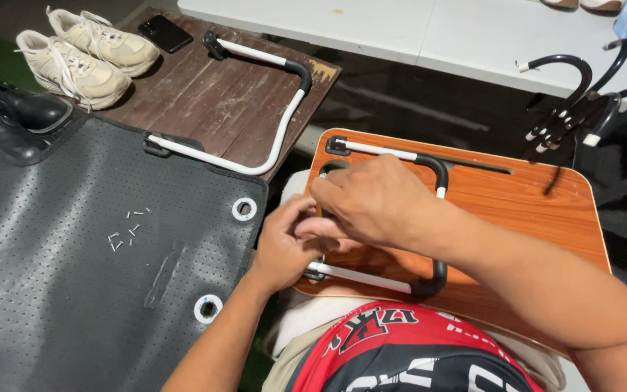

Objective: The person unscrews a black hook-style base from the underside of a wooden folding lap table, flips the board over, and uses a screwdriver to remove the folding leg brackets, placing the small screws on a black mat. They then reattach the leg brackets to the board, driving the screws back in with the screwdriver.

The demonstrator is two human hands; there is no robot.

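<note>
Resting across the person's lap, the orange wooden lap tray lies underside up. The right hand curls over its white-and-black U-shaped leg, grip hidden. The left hand pinches something small beside it. Tiny screws lie on the black rubber mat.

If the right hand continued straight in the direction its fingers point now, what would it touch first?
The right hand points left across the orange board. Beyond the board's left edge it would probably first meet the black perforated mat, near its white ring; depth is unclear.
</note>
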